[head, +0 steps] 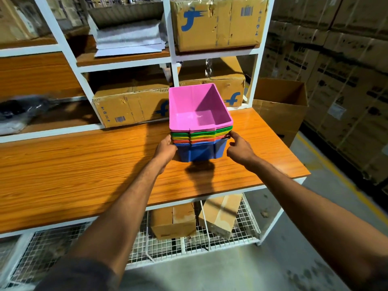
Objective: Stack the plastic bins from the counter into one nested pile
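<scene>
A nested pile of plastic bins is held just above the wooden counter (84, 164), its shadow lying on the wood below. The pink bin (197, 108) is on top and the blue bin (201, 152) is at the bottom. Between them show green, yellow and orange rims (201, 136). My left hand (167, 150) grips the pile's left side under the rims. My right hand (239, 147) grips the right side, fingers curled at the rim edges. The pile tilts slightly toward me.
White shelving behind the counter holds cardboard boxes (130, 108) and a stack of white packets (128, 38). An open carton (281, 110) stands at the counter's right end. More boxes (174, 221) sit on the wire shelf below. Stacked cartons line the right wall.
</scene>
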`<state>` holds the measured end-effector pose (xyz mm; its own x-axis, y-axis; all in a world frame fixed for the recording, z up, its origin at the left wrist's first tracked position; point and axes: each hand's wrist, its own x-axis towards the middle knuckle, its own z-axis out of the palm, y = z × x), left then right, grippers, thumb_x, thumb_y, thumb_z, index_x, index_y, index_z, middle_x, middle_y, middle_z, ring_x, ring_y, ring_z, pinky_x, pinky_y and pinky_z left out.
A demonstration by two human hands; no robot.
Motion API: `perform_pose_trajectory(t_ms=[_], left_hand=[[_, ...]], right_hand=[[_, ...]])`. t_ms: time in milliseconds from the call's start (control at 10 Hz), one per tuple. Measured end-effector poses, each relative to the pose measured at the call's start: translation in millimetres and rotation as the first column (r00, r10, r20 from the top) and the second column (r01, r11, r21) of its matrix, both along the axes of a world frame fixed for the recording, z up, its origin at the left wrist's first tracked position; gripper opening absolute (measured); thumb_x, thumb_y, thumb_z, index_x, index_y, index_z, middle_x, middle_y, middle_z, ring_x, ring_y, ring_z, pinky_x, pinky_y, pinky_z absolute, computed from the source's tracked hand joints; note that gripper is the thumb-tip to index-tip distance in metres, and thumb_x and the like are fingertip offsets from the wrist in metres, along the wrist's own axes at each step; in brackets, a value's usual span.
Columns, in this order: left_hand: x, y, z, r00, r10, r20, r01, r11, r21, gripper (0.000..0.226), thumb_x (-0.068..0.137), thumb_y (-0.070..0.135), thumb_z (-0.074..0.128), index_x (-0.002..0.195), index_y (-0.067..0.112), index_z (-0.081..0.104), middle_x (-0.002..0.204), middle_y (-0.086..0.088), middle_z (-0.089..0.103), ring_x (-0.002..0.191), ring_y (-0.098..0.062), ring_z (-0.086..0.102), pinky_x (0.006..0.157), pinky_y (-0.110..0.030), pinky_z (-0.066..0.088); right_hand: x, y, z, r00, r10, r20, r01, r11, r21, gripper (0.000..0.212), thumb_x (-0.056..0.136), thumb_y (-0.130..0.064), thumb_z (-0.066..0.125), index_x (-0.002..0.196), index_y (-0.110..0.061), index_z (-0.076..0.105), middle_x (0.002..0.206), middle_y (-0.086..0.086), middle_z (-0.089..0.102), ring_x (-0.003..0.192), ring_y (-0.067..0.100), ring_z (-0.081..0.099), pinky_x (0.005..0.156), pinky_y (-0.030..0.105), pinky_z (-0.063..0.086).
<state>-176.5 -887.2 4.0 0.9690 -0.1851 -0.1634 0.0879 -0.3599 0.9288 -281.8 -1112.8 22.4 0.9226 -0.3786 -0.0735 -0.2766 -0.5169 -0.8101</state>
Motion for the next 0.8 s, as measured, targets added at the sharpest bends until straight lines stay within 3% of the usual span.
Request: perform_pose_trajectory(t_ms=[200,400,600,700,800], left_hand=[[-5.7,-8.3,2.4,0.999,0.008,0.034,-0.009,1.0,0.002,0.061,0.09,-0.009,0.05,0.141,0.023,0.053,0.134,0.008,0.061,0.118,-0.007,0.053,0.092,-0.027,0.042],[-7.2,-12.0,7.9,1.0,-0.013,-0.013,0.013,0.998,0.057,0.066,0.093,-0.009,0.049,0.148,0.026,0.044,0.138,0.006,0.058,0.126,-0.012,0.05,0.098,-0.032,0.042],[-14.5,-8.4,18.0,0.996,-0.072,-0.061,0.078,0.99,0.114,0.072,0.094,-0.003,0.05,0.154,0.035,0.035,0.147,0.005,0.053,0.128,-0.017,0.049,0.102,-0.037,0.043],[-12.5,0.4,17.6,0.998,-0.021,0.057,0.012,0.988,0.156,0.076,0.091,0.009,0.06,0.158,0.028,0.03,0.153,-0.001,0.05,0.131,-0.023,0.052,0.108,-0.038,0.046],[-10.0,9.6,27.0,0.962,0.156,0.223,-0.189,0.973,0.135,0.077,0.092,0.01,0.063,0.16,0.022,0.029,0.156,-0.002,0.047,0.138,-0.026,0.05,0.112,-0.04,0.045]], right_hand=[[2.6,-13.6,-0.7,0.994,0.109,-0.015,-0.109,0.993,-0.04,0.077,0.081,0.005,0.052,0.148,-0.031,0.041,0.136,0.01,0.062,0.121,0.037,0.06,0.088,0.055,0.06],[3.8,-25.5,2.2,0.986,0.158,-0.051,-0.161,0.985,-0.059,0.078,0.082,0.004,0.053,0.149,-0.033,0.04,0.134,0.013,0.062,0.122,0.039,0.059,0.089,0.054,0.059],[5.6,-26.4,11.3,0.985,0.159,-0.065,-0.163,0.984,-0.074,0.068,0.084,0.002,0.053,0.145,-0.026,0.047,0.127,0.015,0.065,0.108,0.036,0.065,0.086,0.056,0.059],[0.1,-10.9,22.7,0.995,0.002,0.102,0.009,0.994,-0.108,0.061,0.084,-0.002,0.055,0.142,-0.021,0.056,0.131,0.01,0.069,0.113,0.032,0.067,0.087,0.05,0.06],[4.6,2.4,41.7,0.953,-0.063,0.297,0.101,0.988,-0.114,0.046,0.089,-0.013,0.06,0.135,-0.02,0.061,0.127,0.003,0.071,0.112,0.024,0.068,0.089,0.043,0.059]])
